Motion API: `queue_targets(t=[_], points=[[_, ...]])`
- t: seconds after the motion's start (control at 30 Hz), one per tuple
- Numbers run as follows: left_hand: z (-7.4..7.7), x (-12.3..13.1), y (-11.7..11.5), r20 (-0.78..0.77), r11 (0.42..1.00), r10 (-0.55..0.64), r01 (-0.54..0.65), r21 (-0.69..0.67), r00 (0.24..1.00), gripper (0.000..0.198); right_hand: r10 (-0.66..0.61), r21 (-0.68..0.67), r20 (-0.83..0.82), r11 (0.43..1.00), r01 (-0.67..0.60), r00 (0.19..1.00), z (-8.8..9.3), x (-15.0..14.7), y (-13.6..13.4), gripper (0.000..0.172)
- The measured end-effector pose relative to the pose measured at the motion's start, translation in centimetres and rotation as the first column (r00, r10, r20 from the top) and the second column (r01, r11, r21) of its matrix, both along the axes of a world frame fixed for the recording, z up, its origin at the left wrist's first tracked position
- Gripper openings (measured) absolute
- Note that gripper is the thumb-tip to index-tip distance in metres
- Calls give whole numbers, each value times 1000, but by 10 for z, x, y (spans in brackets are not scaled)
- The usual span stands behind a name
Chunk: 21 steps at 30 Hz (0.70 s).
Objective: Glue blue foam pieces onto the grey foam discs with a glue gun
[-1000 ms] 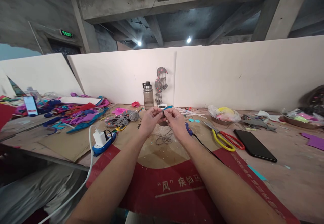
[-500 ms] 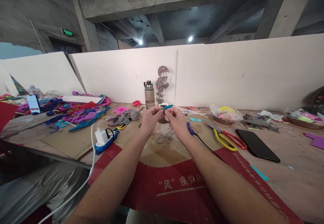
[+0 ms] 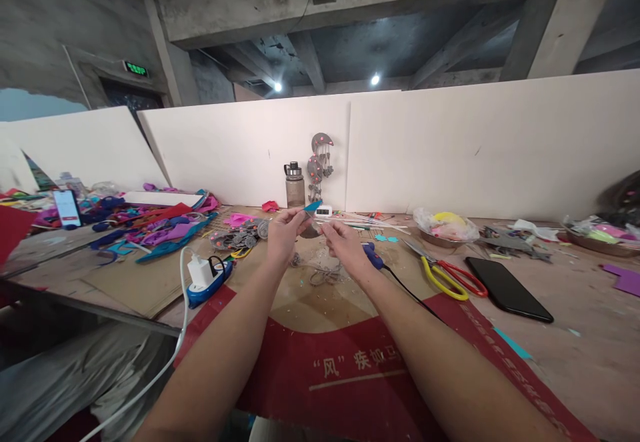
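Over the middle of the table, my left hand (image 3: pixel 286 230) is closed on a small teal piece (image 3: pixel 313 207), whose pointed end sticks out above the fingers. Just to its right, my right hand (image 3: pixel 343 241) has its thumb and forefinger pinched together; what they hold is too small to make out. A narrow gap separates the two hands. Behind them stand a grey-brown bottle (image 3: pixel 295 187) and a small white box with a dark display (image 3: pixel 323 211). Grey yarn (image 3: pixel 325 274) lies loose below the hands. A blue glue gun (image 3: pixel 372 255) rests beside my right wrist.
Scissors with yellow and red handles (image 3: pixel 443 274) and a black phone (image 3: pixel 509 289) lie at the right. A blue power strip (image 3: pixel 209 287) with a white plug sits left. Colourful felt scraps (image 3: pixel 165 225) are heaped farther left. A grey moon ornament (image 3: pixel 321 155) hangs at the white board.
My hands have moved apart from each other. The teal piece has shifted left with my left hand, and the white box behind shows more fully.
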<state>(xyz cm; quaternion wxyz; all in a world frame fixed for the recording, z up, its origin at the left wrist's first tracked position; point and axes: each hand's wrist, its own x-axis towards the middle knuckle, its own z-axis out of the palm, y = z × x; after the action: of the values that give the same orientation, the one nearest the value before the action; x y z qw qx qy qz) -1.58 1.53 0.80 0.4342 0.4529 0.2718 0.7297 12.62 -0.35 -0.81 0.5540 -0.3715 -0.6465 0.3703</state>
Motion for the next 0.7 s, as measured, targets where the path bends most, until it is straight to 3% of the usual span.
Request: queue_targets(t=[0.07,0.13,0.3,0.4,0.47,0.6,0.7], points=[[2,-9,5,38,1000,20,-20,2,999,18,14,36,186,999,-21,982,-2,0,1,39],[3,-16,8,69,999,36,-36,5,997,18,-57,84,322,996,31,945,-2,2,2,34],[3,-20,11,102,1000,26,-26,-2,994,16,-358,140,370,934,329,857,13,27,11,12],[2,-19,11,113,1000,26,-26,-1,993,20,-470,184,507,878,443,722,17,56,18,11],[2,-18,11,126,1000,26,-26,2,992,23,-452,141,686,852,504,571,12,74,19,20],[2,-16,9,169,999,33,-31,-15,985,30,-257,69,925,838,542,279,-9,92,13,48],[1,-15,7,160,999,20,-14,-41,987,35,-212,84,961,837,541,179,-18,92,9,40]])
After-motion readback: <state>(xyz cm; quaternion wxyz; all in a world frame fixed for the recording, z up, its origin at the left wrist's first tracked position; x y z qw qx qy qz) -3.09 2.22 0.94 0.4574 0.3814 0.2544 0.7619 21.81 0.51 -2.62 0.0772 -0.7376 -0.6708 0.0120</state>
